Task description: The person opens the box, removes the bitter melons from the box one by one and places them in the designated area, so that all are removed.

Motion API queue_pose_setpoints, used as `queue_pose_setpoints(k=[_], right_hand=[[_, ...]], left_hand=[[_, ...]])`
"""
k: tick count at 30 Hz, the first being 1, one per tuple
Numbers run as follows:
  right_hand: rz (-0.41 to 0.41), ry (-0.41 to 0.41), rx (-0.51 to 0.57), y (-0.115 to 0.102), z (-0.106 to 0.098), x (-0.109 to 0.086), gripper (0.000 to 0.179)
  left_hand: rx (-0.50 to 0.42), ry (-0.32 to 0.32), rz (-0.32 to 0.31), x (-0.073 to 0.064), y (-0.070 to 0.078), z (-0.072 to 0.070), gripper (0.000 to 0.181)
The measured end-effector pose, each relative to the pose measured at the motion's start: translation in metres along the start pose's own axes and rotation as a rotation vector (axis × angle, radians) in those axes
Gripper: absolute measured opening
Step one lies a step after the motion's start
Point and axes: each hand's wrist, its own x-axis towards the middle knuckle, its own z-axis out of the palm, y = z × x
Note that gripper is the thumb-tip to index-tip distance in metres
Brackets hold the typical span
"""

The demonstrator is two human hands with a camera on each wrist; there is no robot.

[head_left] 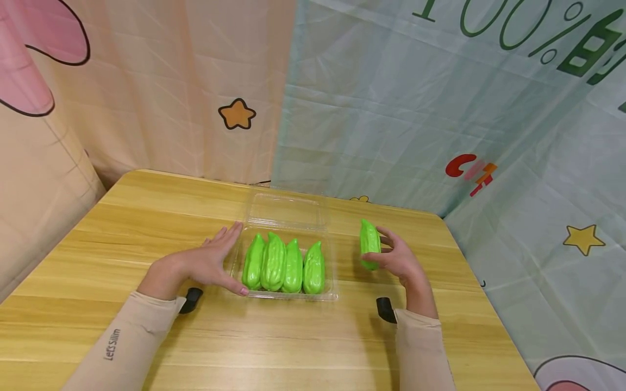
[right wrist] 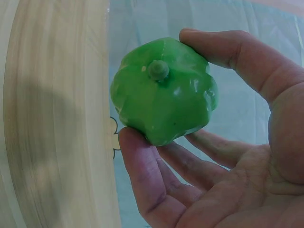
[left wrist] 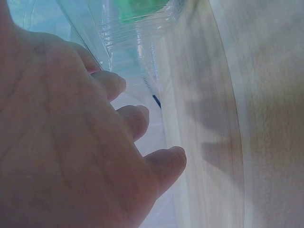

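Observation:
My right hand pinches a bright green bitter melon between thumb and fingers, held over the table to the right of a clear plastic box. In the right wrist view the melon's stem end faces the camera, with fingertips on opposite sides. Several more green bitter melons lie side by side in the box, a gap before the rightmost one. Fingers spread, my left hand is at the box's left side, thumb by the front left corner. In the left wrist view its fingers hold nothing.
The box's hinged lid lies folded back toward the table's rear edge. The wood-grain table ends at patterned curtains behind and to the right. Black wrist pieces show beside both sleeves.

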Motion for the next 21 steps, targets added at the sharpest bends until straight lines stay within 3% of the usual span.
queue_pose_setpoints(k=[21], right_hand=[[0.065, 0.053, -0.015, 0.012, -0.011, 0.002, 0.093]], left_hand=[[0.018, -0.003, -0.006, 0.001, -0.001, 0.001, 0.148]])
